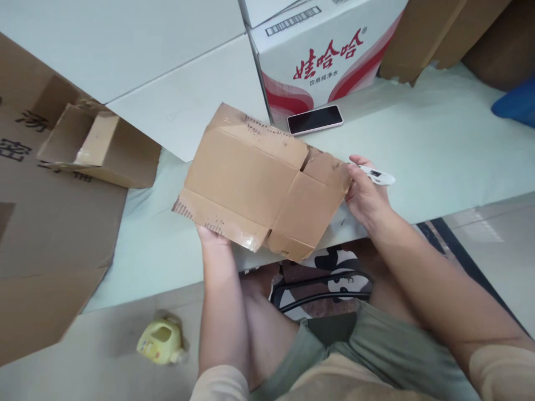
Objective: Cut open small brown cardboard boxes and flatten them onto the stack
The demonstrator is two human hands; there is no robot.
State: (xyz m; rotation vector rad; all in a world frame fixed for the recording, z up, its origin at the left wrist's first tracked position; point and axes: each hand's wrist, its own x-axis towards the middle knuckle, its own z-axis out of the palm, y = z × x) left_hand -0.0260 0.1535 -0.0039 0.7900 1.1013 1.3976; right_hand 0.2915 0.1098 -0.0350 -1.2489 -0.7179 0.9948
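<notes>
A flattened brown cardboard box (246,172) is held tilted above the pale green tabletop, with creases, a torn printed edge and a strip of clear tape at its lower edge. My left hand (212,236) grips it from below at the lower left; most of those fingers are hidden behind the cardboard. At the right edge, my right hand (365,192) is closed around a slim white box cutter (378,175), whose end sticks out to the right. The thumb side of that hand also touches the cardboard's edge.
A phone (315,119) lies before a white and red carton (326,67). To the left stand a small open brown box (121,147) and a large printed cardboard piece (62,234). On the floor is a yellow jug (161,341). Something blue (518,103) is at far right.
</notes>
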